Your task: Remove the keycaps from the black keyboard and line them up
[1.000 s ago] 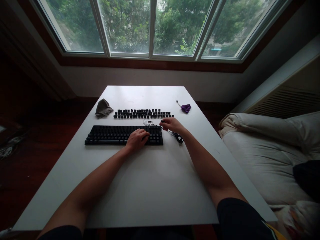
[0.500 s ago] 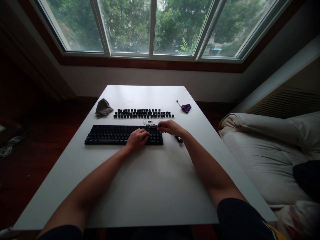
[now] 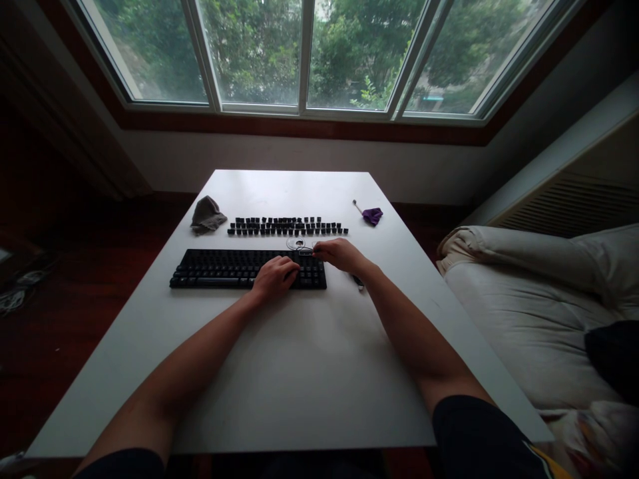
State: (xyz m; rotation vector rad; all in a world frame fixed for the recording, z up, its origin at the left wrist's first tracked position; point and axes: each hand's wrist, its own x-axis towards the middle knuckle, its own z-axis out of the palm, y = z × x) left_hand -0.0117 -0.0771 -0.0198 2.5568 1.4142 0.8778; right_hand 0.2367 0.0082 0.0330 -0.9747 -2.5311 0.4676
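One black keyboard (image 3: 214,269) is lying at the centre of the frame on one white worktop (image 3: 299,372), and two bare hands are working over its right half. Beyond it, dark loose keycaps (image 3: 291,226) are standing in roughly three lines, too small and crowded for a sure count. One round, clear-looking item (image 3: 295,244) is sitting between them and the keyboard, one grey cloth (image 3: 208,216) is lying crumpled to their left, and one purple cloth (image 3: 372,216) is lying to their upper right beside one thin stick (image 3: 357,205). One black cable (image 3: 358,283) is showing partly from behind the right wrist. The left arm is slanting up from the lower left, its hand (image 3: 274,276) resting palm down on the keys, fingers curling; whether they are gripping anything, I cannot tell. The right arm is reaching in from the lower right, bending at the elbow, and its hand (image 3: 339,254) is pointing leftward at the keyboard's upper right corner, fingertips drawing close together; whether something is sitting between them, I cannot tell.
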